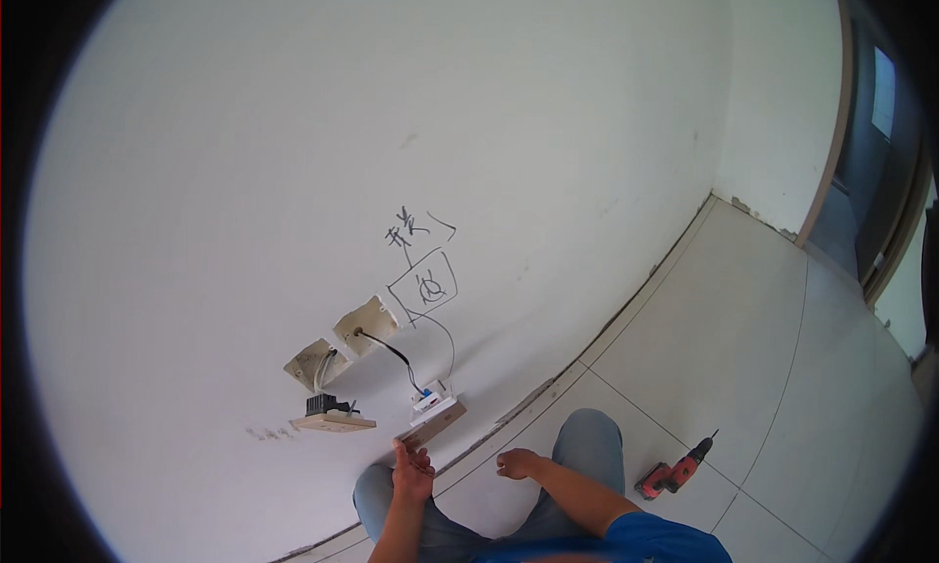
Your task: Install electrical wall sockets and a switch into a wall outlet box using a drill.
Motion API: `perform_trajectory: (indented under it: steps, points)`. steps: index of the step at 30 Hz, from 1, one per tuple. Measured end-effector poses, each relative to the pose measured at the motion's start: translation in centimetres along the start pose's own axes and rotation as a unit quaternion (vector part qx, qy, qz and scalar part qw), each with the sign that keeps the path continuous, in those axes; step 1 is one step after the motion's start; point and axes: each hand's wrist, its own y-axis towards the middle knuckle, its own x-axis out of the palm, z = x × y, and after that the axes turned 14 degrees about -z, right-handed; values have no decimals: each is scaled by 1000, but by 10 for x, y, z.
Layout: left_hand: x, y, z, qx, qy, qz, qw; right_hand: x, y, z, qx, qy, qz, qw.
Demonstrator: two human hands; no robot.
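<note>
My left hand (413, 473) is palm up below a wall plate, its thumb tip close to the plate's lower end. Its fingers curl inward over something small that I cannot make out. To the right, above the floor, my right hand (518, 463) has its fingers drawn together; what they hold, if anything, is hidden. The wall plate (435, 421), white-backed with a brownish front, hangs on dark wires from the right wall box (367, 326). A beige wall plate (335, 422) with a black back dangles on pale wires from the left wall box (315, 363).
A red and black cordless drill (675, 467) lies on the tiled floor (685, 367) to my right. Dark hand-drawn marks (423, 260) show on the white wall (245, 172) above the boxes. A doorway (871, 142) stands at the far right. My knees (590, 444) are bent near the wall.
</note>
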Motion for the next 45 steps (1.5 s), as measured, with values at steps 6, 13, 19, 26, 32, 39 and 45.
perform_trajectory:
  steps: [6, 13, 19, 26, 32, 39, 45]
  points:
    - [3, -1, 0, 9, 22, -7, 1000, -2, -8, -3, -22, 3, 17, 1000]
    - [1, 0, -4, 21, 32, -6, 999, 4, -5, 1, 0, 22, 18, 1000]
    - [4, -1, -4, 22, 13, 8, 1000, 6, -3, 5, -6, 23, 24, 999]
    - [11, -5, -2, 14, 20, 26, 999, 8, -4, 6, 4, 17, 28, 999]
    - [20, -11, 0, 7, 34, 29, 999, 6, -8, 4, 12, 29, 21, 999]
    - [26, -15, 2, 15, 20, 27, 999, 0, -16, -2, 11, 23, 18, 1000]
    - [29, -15, 2, 16, 9, 30, 999, 1, -16, -1, 13, 30, 23, 999]
